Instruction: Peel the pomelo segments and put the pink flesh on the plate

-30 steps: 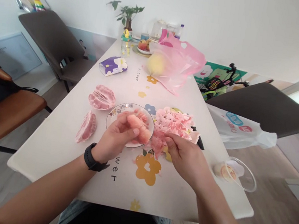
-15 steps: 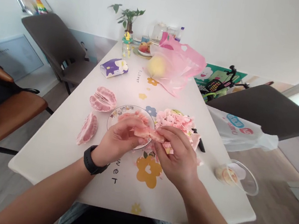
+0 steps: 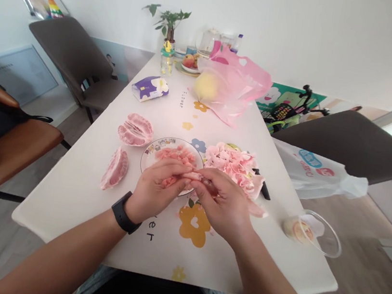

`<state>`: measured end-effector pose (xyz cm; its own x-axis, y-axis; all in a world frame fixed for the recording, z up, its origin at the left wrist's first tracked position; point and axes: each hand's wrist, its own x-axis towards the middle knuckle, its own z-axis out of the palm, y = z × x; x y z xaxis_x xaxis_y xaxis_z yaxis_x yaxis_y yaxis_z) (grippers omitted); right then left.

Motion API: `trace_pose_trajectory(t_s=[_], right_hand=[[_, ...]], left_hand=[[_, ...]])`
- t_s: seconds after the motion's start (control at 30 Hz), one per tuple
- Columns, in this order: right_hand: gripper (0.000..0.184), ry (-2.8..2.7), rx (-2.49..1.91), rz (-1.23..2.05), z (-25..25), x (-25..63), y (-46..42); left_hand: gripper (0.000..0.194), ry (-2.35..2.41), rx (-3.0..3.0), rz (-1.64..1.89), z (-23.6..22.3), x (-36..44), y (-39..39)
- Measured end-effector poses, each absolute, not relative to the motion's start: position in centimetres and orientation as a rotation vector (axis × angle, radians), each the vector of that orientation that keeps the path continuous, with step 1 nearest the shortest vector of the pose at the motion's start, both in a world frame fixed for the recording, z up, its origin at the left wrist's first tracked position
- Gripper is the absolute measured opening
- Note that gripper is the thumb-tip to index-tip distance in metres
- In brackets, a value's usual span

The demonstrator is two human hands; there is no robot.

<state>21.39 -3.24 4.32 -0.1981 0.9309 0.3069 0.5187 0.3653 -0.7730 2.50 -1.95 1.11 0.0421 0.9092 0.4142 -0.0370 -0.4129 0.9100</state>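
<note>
Both hands meet over the near rim of a small patterned plate point(image 3: 151, 150) holding peeled pink pomelo flesh. My left hand point(image 3: 155, 187), with a black watch on the wrist, and my right hand point(image 3: 224, 204) are both closed on one pink pomelo segment point(image 3: 194, 176), mostly hidden by the fingers. A heap of pink peelings point(image 3: 232, 164) lies just right of the plate. Two unpeeled pomelo chunks sit to the left: a larger one point(image 3: 135, 129) and a smaller one point(image 3: 115, 169).
A black knife handle point(image 3: 264, 190) pokes out beside the peelings. A clear lidded cup point(image 3: 313, 230) lies at the right table edge. Farther back are a pink bag with a yellow fruit point(image 3: 222, 85), a tissue pack point(image 3: 150, 87), a fruit dish and a plant. Chairs flank the table.
My right hand came over from the peel heap to join the left on the segment. Both hands now sit close together, fingers covering most of the segment.
</note>
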Motion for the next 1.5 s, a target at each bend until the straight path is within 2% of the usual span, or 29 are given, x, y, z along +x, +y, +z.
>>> trace_pose_trajectory(t_s=[0.17,0.33,0.5,0.77,0.9,1.0,1.1,1.17,1.23,1.37,1.5], right_hand=[[0.026,-1.534,-1.364,0.976,4.1,20.4,-3.5],[0.034,-1.251,-1.180,1.379,4.0,19.9,-2.8],[0.034,-1.077,-1.042,1.590,3.7,19.7,-1.9],[0.033,-0.946,-1.039,1.527,3.4,20.3,-1.3],[0.031,-0.925,-1.056,1.549,3.5,20.4,-1.4],[0.030,-0.942,-1.027,1.560,3.4,20.4,-1.5],[0.022,-1.008,-1.029,1.549,3.5,20.2,-1.6],[0.028,-1.064,-1.066,1.525,3.7,20.0,-1.5],[0.031,-1.128,-1.116,1.475,4.1,19.7,-1.5],[0.019,-1.250,-1.181,1.268,4.8,19.0,-1.5],[0.017,-1.385,-1.230,1.137,5.2,18.7,-1.5]], left_hand=[[0.015,1.016,1.424,1.584,0.4,2.9,-2.5],[0.020,0.734,0.853,1.352,0.7,3.0,-1.7],[0.018,0.580,0.640,1.176,1.6,2.6,-1.0],[0.016,0.596,0.447,1.306,2.3,1.3,0.0],[0.026,0.592,0.384,1.267,2.5,1.1,0.1],[0.018,0.559,0.421,1.220,2.4,1.2,0.0],[0.019,0.525,0.471,1.149,2.2,1.4,-0.2],[0.020,0.509,0.488,1.113,2.1,1.5,-0.4],[0.020,0.496,0.510,1.091,2.1,1.6,-0.4],[0.022,0.507,0.561,1.079,2.0,1.8,-0.5],[0.017,0.535,0.604,1.134,2.0,1.9,-0.6]])
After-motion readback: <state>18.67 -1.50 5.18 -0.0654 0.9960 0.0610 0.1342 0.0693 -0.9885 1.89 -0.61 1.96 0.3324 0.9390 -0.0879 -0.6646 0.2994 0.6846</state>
